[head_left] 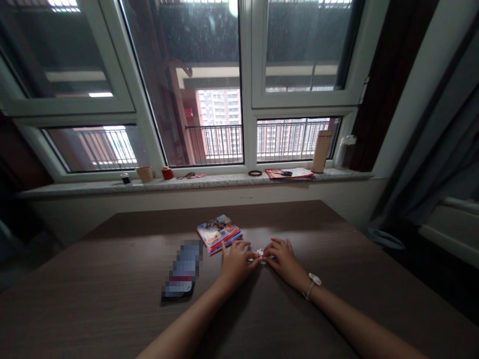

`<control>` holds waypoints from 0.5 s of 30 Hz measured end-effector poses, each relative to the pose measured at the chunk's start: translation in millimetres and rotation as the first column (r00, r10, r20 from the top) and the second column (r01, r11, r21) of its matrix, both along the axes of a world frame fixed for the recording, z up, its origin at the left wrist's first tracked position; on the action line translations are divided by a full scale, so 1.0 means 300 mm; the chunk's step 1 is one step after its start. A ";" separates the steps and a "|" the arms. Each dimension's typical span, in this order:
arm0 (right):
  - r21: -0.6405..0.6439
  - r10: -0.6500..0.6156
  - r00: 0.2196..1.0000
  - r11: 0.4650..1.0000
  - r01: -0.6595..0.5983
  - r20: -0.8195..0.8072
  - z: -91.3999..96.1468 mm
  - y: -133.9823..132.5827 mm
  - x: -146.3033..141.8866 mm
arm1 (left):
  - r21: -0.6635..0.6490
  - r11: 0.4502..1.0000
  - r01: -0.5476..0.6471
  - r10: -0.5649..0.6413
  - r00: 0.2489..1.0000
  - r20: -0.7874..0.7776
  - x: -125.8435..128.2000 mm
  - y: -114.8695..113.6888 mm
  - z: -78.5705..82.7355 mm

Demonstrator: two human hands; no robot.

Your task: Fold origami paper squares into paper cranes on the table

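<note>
- A dark wood-grain table (112, 279) fills the lower frame, under a big window (202, 75) with a stone sill (224, 183) across the middle
- Just right of centre, low in the frame, the left hand (235, 262) and right hand (284, 259) meet fingertip to fingertip on the tabletop
- Between them sits a small white-and-red piece (260, 254), too tiny to tell what it is; both hands are pinched narrow on it, thumbs and forefingers closed in, the other fingers curled loosely
- The right wrist wears a white band (313, 280)
- Just above the left hand lies a stack of booklets (219, 233), close to its knuckles, touching or not I cannot tell
- Left of that hand, apart from it, lies a dark flat object (183, 271), blurred out
- On the sill: a cup (144, 174) and red pot (167, 173) at left, a tall flask (322, 151) at right
- To my eye this is fine two-handed fiddling, the piece pressed down at the table; something this small calls for a steady, light fingertip grip so it does not slip away
</note>
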State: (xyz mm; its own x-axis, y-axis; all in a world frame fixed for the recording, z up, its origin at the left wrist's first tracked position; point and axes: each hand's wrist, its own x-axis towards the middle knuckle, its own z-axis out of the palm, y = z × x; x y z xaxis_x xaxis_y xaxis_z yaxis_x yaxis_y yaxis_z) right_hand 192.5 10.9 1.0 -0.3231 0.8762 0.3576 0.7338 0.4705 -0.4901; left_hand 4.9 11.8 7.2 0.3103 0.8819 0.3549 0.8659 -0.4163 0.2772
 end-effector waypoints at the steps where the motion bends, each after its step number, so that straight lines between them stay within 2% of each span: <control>1: -0.007 -0.008 1.000 1.000 0.008 -0.009 0.001 0.000 -0.002 | -0.009 1.000 -0.001 0.001 1.000 0.008 0.001 0.002 0.000; 7: -0.041 -0.022 0.997 0.999 0.019 -0.069 -0.002 0.002 0.000 | -0.062 0.998 -0.029 0.033 0.997 0.063 0.003 0.015 -0.011; 11: -0.071 -0.013 0.997 0.997 0.008 -0.080 -0.008 0.011 0.010 | -0.050 0.998 -0.034 0.037 0.998 0.060 0.007 0.016 -0.015; 15: -0.045 -0.068 0.996 0.997 0.066 -0.057 -0.016 0.019 0.012 | -0.011 0.999 -0.038 0.039 0.998 0.043 0.017 0.011 -0.013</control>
